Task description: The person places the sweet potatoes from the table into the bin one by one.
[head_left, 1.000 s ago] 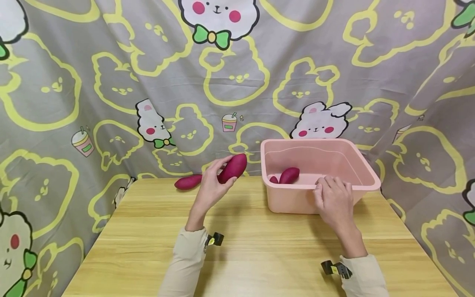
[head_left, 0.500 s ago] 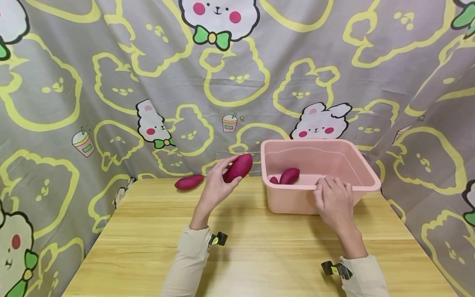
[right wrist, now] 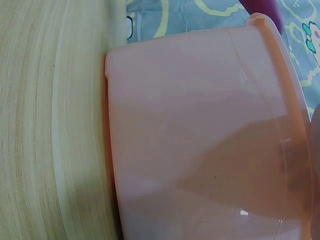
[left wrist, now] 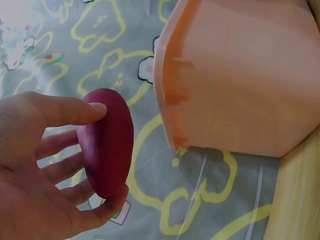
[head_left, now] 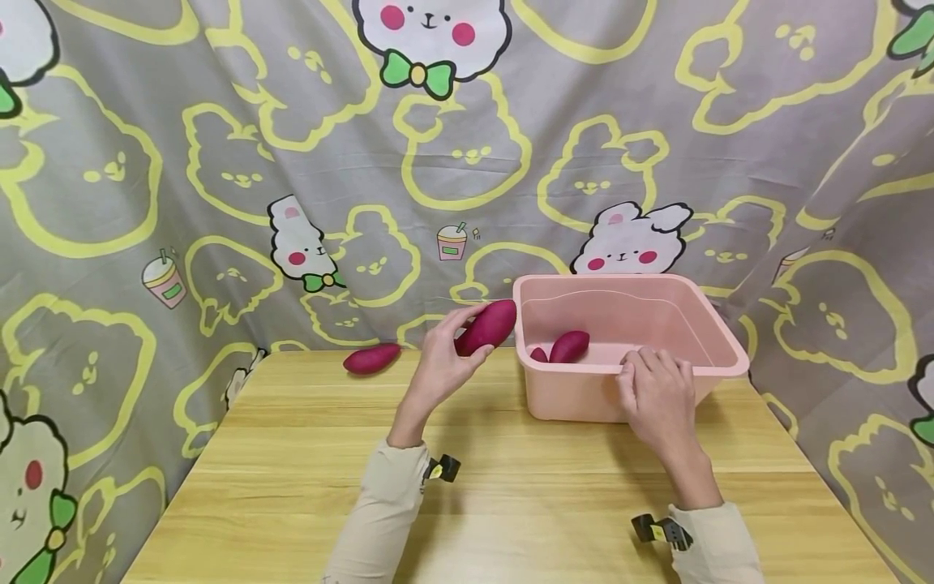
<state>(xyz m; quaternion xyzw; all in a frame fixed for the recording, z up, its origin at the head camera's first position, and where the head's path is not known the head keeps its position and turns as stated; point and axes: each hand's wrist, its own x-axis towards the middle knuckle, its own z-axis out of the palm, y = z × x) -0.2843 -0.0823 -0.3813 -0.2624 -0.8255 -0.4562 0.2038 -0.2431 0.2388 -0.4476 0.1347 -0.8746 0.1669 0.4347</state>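
Note:
A purple sweet potato [head_left: 490, 328] is held in my left hand [head_left: 443, 361], raised over the table just left of the pink plastic bin [head_left: 576, 397]. In the left wrist view the thumb presses one side of the sweet potato [left wrist: 107, 145] and the fingers curl round the other. My right hand [head_left: 660, 397] grips the bin's near rim, its fingers bent over the edge. Inside the bin, toward the left, lie a sweet potato [head_left: 569, 347] and the tip of another [head_left: 538, 354], mostly hidden by the front wall.
One more sweet potato [head_left: 371, 358] lies at the back left of the wooden table [head_left: 511, 503]. Behind the table's back edge hangs a grey curtain [head_left: 350, 162] with yellow cartoon outlines. The bin stands at the back right.
My left hand has moved to the right with the sweet potato, closer to the bin's left rim. The right hand and the bin have stayed where they were.

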